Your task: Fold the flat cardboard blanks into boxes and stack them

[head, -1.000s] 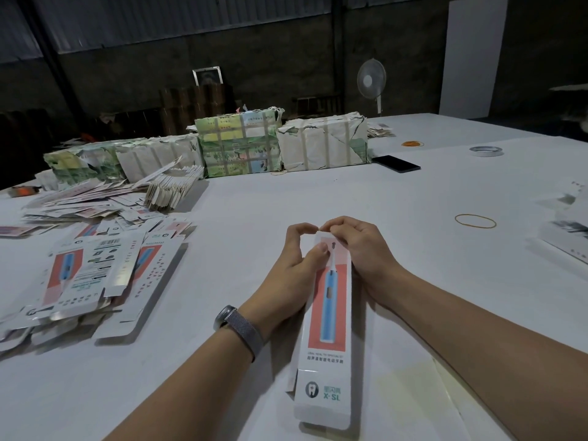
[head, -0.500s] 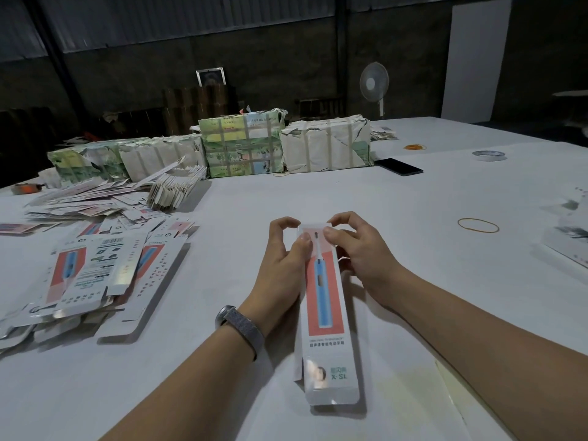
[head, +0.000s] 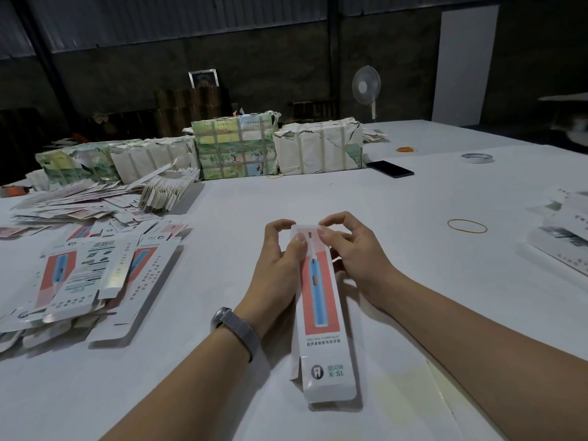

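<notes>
Hands, left (head: 280, 265) and right (head: 353, 249), are pinching the box (head: 321, 300) top at center frame; I'm risking creasing its flap by squeezing unevenly.

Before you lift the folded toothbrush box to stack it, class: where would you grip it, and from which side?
Probably at mid-length, across the long side walls of the toothbrush box, coming from above. It lies flat and narrow on the table, and both hands, left hand and right hand, crowd its far end.
</notes>
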The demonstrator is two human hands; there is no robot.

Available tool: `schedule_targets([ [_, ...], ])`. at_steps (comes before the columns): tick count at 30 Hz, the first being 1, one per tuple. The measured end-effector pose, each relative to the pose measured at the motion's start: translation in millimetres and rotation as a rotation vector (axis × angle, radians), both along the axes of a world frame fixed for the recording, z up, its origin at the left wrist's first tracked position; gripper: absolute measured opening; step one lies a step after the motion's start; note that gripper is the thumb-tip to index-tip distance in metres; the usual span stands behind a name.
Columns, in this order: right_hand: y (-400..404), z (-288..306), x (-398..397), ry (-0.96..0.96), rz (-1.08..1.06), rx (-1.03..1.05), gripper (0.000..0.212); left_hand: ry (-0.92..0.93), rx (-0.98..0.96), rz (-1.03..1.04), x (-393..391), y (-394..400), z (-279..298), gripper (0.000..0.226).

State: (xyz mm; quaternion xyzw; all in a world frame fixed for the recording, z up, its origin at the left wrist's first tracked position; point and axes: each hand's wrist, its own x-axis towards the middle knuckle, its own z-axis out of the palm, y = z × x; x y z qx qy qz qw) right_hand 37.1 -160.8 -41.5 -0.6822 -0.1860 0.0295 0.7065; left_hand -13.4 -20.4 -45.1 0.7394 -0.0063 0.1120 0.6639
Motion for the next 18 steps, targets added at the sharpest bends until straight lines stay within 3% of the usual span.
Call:
schedule_targets([
  [3, 1, 2, -2, -0.051, -0.062, -0.15, 0.006, -0.028, -0.012, 0.052, 0, 0, -1, 0.01],
  [7, -5, 20, -13, -0.355, -0.06, -0.573, 0.055, -0.085, -0.125, 0.124, 0, 4, 5, 0.02],
  [10, -9, 30, -25, -0.564, -0.067, -0.929, 0.082, -0.102, -0.164, 0.061, 1, 4, 5, 0.023],
  [14, -40, 41, -38, -0.666, -0.239, -1.177, 0.08, -0.086, -0.124, -0.108, 4, -1, 2, 0.039],
  [18, -118, 57, -51, -0.516, -0.324, -1.256, 0.065, -0.085, -0.062, -0.138, 8, 5, 0, 0.027],
])
